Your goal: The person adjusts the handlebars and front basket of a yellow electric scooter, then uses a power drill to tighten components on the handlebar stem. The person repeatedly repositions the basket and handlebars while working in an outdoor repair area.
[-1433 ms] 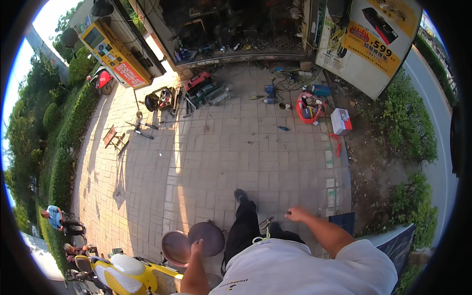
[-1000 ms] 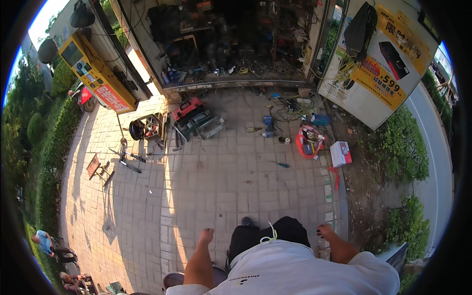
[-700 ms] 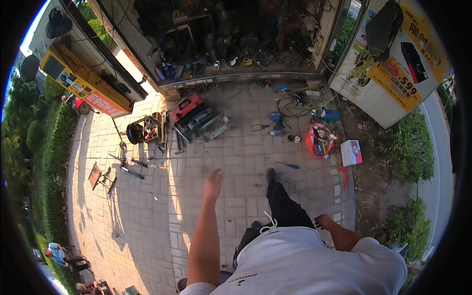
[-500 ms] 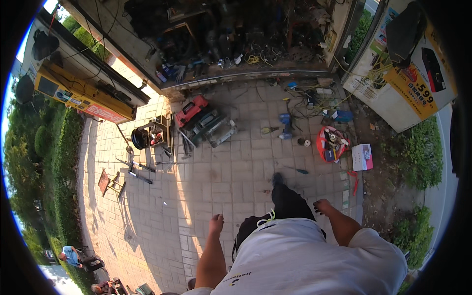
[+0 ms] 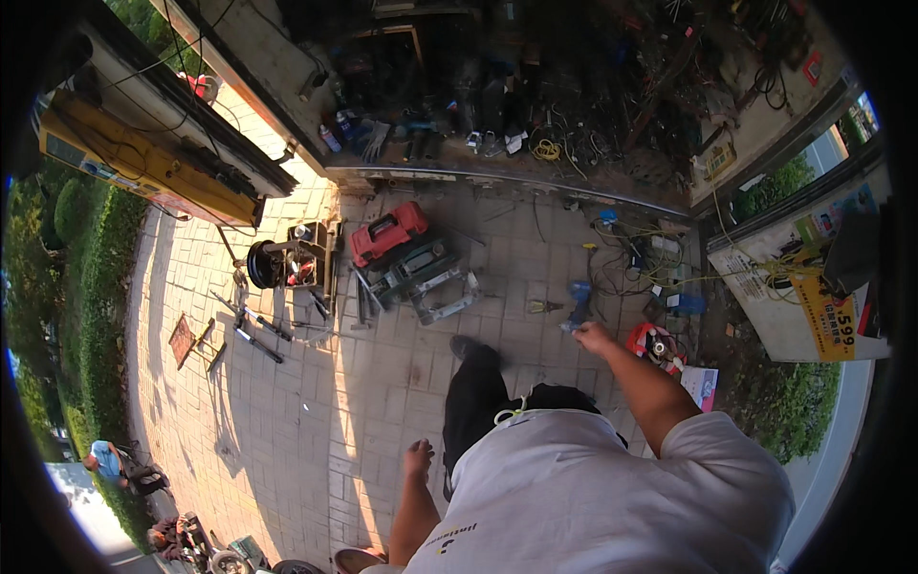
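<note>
My right hand (image 5: pixel 597 338) reaches forward over the paving, fingers loosely extended. Its fingertips overlap the base of a blue cordless drill (image 5: pixel 579 295) in the picture; whether they touch it, I cannot tell. Nothing shows in that hand. My left hand (image 5: pixel 418 457) hangs low beside my left leg, fingers curled, with no object visible in it. A red bag (image 5: pixel 643 335) holding cans and small items lies right of my right hand, partly behind my forearm. Left of the drill, a small yellowish tool (image 5: pixel 545 306) rests on the bricks.
Ahead left lie a red tool case (image 5: pixel 389 234) and a metal-framed machine (image 5: pixel 445 295). Long-handled cutters (image 5: pixel 256 344) and a small folding stool (image 5: pixel 194 342) are farther left. Cables (image 5: pixel 626 253) tangle near the cluttered shop's sill (image 5: pixel 507 182). A white-and-pink box (image 5: pixel 701 386) stands right.
My right arm has swung forward from beside my body toward the drill. I have stepped ahead, and the other leg is now forward. My left hand still hangs low.
</note>
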{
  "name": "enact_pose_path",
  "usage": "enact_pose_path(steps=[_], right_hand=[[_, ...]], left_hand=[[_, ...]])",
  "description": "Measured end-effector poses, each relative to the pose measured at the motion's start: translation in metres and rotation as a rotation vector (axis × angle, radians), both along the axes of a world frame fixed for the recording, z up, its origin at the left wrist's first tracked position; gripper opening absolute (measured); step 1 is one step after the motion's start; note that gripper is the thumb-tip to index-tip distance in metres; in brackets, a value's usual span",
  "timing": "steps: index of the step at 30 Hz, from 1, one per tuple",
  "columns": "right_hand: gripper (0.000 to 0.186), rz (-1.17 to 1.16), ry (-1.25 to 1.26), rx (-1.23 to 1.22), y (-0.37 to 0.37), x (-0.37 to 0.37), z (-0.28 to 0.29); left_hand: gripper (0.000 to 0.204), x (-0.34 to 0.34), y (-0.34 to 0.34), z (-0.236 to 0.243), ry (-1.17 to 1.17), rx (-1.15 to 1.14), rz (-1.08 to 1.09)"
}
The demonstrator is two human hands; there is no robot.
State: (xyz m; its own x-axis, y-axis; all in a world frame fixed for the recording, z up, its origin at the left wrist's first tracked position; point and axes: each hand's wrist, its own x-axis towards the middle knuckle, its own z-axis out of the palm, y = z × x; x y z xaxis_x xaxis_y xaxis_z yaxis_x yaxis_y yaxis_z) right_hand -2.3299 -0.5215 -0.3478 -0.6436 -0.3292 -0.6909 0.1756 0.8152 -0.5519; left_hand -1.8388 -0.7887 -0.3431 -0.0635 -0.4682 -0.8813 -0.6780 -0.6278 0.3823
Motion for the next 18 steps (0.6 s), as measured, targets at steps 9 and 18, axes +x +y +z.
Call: enact_pose_path(steps=[9, 18], right_hand=[[0.043, 0.421, 0.350, 0.140, -0.223, -0.153, 0.024], [0.061, 0.635, 0.398, 0.145, -0.527, -0.368, -0.040]], left_hand=[[0.049, -0.199, -0.199, 0.044, 0.297, -0.218, -0.005], [0.042, -0.181, -0.132, 0.042, -0.164, -0.019, 0.626]])
